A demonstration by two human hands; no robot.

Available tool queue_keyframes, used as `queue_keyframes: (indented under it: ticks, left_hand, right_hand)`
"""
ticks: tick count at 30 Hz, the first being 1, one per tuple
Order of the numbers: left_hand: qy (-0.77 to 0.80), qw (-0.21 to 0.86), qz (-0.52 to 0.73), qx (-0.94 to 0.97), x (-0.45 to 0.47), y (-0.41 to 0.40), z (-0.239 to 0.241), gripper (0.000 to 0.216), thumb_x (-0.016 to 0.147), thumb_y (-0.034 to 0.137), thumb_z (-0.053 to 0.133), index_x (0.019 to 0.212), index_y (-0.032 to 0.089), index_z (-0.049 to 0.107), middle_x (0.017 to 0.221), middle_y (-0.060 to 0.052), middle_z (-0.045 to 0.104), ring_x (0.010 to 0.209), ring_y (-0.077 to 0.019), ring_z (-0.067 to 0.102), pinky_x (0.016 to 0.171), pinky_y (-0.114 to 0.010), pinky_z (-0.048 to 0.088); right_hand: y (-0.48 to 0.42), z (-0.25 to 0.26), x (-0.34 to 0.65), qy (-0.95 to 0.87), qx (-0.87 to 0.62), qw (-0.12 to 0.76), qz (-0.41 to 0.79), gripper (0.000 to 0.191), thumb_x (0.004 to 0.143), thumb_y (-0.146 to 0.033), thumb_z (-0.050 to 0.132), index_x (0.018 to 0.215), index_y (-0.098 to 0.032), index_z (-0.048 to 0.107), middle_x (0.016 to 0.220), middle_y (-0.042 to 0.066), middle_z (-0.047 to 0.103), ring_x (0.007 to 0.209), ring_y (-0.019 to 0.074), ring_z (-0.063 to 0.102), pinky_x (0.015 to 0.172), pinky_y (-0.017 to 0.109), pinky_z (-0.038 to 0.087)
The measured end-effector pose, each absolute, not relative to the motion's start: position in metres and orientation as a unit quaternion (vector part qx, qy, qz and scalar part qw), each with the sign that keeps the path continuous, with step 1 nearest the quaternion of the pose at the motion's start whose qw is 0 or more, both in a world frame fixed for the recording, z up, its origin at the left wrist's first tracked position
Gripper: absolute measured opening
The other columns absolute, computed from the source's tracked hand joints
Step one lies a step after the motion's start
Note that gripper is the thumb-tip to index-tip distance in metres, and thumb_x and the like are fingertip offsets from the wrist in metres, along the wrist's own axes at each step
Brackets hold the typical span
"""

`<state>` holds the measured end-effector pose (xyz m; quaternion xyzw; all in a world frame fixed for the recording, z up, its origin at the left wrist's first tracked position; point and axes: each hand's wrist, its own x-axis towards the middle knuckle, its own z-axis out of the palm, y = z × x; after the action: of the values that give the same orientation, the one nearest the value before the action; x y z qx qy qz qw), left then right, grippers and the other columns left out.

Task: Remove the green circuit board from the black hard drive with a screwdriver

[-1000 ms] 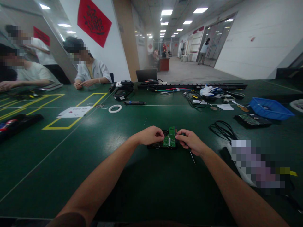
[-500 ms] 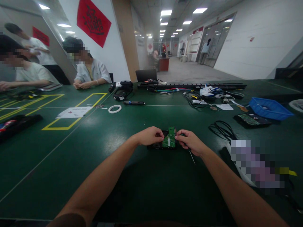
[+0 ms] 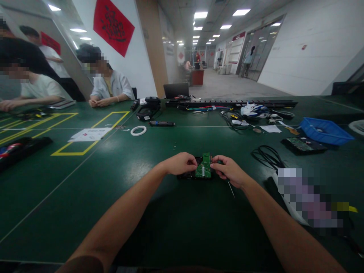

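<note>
In front of me a green circuit board (image 3: pixel 203 167) lies over a black hard drive (image 3: pixel 187 175) on the table. My left hand (image 3: pixel 183 163) is closed in a pinch at the board's left edge, its fingertips partly hidden. At the right edge, the thumb and index finger of my right hand (image 3: pixel 227 170) are on the board. The other fingers of that hand are curled round a screwdriver; its thin metal shaft (image 3: pixel 231 189) sticks out below, pointing toward me. The screwdriver's handle is mostly hidden in the palm.
Several tiny light bits (image 3: pixel 174 146) lie beyond the drive. To the right are a coiled black cable (image 3: pixel 265 156), another drive with a board (image 3: pixel 303 145) and a blue tray (image 3: pixel 325 131). A white tape ring (image 3: pixel 138 131) lies ahead on the left; people sit at the far left.
My hands, the circuit board and the drive keep almost the same position. A person at the far left has shifted, and the view has moved very slightly.
</note>
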<state>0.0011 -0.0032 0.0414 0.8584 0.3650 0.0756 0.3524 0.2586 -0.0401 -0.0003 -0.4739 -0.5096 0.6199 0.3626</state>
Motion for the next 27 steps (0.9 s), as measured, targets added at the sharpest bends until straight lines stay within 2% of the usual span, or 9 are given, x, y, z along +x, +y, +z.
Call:
queue_keyframes:
  ticks: [12,17,21,27]
  left_hand:
    - [0.366,0.347,0.082,0.860,0.002,-0.003,0.041,0.022,0.090,0.031,0.061,0.100,0.016,0.074,0.087,-0.004,0.073,0.076,-0.0158,0.065,0.066,-0.026,0.045]
    - [0.367,0.338,0.082,0.863,0.001,-0.003,0.041,0.021,0.090,0.030,0.061,0.099,0.016,0.074,0.088,-0.004,0.074,0.076,-0.0152,0.065,0.068,-0.026,0.045]
    - [0.369,0.344,0.078,0.860,0.001,-0.004,0.041,0.021,0.089,0.031,0.063,0.100,0.017,0.073,0.088,-0.003,0.074,0.076,-0.0155,0.066,0.066,-0.026,0.045]
    - [0.379,0.341,0.073,0.857,0.003,-0.006,0.044,0.020,0.086,0.030,0.066,0.099,0.017,0.073,0.087,-0.003,0.074,0.074,-0.0153,0.065,0.065,-0.025,0.044]
  right_hand:
    - [-0.040,-0.004,0.259,-0.517,-0.472,0.370,0.611,0.033,0.076,-0.035,0.080,0.096,-0.019,0.060,0.059,-0.007,0.048,0.050,0.0075,0.038,0.042,0.020,0.022]
    - [-0.043,-0.001,0.258,-0.540,-0.469,0.375,0.590,0.037,0.075,-0.034,0.083,0.101,-0.019,0.062,0.075,-0.003,0.055,0.052,0.0070,0.042,0.042,0.022,0.025]
    - [-0.045,0.003,0.256,-0.543,-0.471,0.379,0.584,0.046,0.075,-0.033,0.083,0.114,-0.022,0.060,0.094,0.001,0.058,0.054,0.0060,0.045,0.041,0.021,0.026]
    - [-0.049,0.009,0.255,-0.555,-0.471,0.368,0.578,0.069,0.080,-0.031,0.079,0.142,-0.033,0.050,0.101,0.003,0.056,0.058,0.0077,0.048,0.043,0.021,0.031]
